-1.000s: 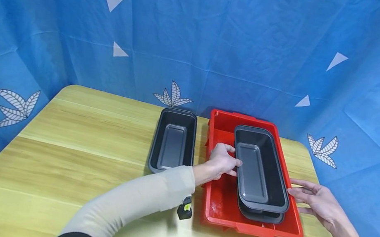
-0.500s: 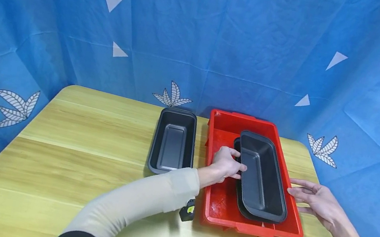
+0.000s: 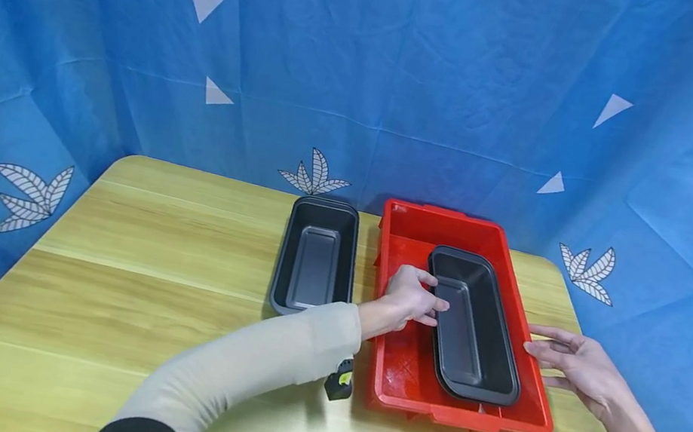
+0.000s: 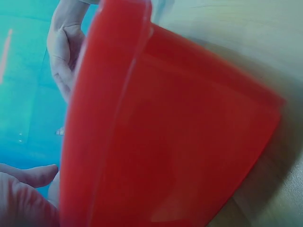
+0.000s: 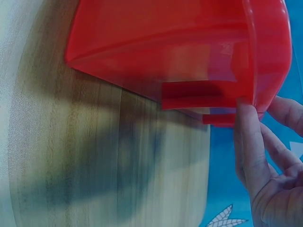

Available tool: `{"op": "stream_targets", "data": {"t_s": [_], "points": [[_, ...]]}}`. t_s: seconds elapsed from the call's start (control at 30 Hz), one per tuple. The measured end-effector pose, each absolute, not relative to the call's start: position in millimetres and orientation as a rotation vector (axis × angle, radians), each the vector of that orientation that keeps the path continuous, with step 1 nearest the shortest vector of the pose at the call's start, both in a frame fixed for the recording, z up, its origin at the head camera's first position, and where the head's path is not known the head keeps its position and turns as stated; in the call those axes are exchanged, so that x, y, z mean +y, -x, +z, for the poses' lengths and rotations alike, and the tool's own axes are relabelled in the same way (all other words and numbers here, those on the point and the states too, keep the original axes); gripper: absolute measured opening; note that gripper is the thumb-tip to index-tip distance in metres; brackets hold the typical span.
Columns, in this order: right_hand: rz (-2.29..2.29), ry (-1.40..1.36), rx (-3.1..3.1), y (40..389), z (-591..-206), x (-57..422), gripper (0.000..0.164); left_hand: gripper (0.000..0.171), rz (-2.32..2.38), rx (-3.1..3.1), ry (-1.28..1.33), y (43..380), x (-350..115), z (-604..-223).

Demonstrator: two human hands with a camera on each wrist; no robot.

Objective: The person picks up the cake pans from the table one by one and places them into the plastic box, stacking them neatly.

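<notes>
Blue curtain [image 3: 319, 51] behind wooden table [image 3: 161, 254]. Red tray [image 3: 396, 373] on table, toward its right end. Loaf pan [image 3: 473, 340] inside tray, near its right wall. Second pan [image 3: 313, 268] on table, just left of tray. Left hand [image 3: 403, 296] pinching loaf pan's left rim. Right hand [image 3: 589, 370]: fingers spread, touching tray's right rim.

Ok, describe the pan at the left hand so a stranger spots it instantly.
On the wooden table, find the red tray. Inside lies a dark rectangular pan with rounded corners, the left hand at its left rim. A similar pan left of the tray stands on the wood; this one is framed by red.
</notes>
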State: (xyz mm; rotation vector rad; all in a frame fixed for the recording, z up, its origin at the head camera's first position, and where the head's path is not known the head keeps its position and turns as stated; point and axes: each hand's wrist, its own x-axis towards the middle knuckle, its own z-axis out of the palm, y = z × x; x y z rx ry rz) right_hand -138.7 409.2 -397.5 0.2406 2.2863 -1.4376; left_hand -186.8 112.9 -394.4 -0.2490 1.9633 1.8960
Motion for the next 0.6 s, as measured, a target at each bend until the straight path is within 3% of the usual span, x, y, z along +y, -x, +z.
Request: {"op": "stream_targets", "data": {"t_s": [0.6], "points": [[-1.429,-0.253,2.289,137.8,-395.7,406.7,0.07,0.05,1.845,2.005,0.118,189.9,74.5,-387.1]]}}
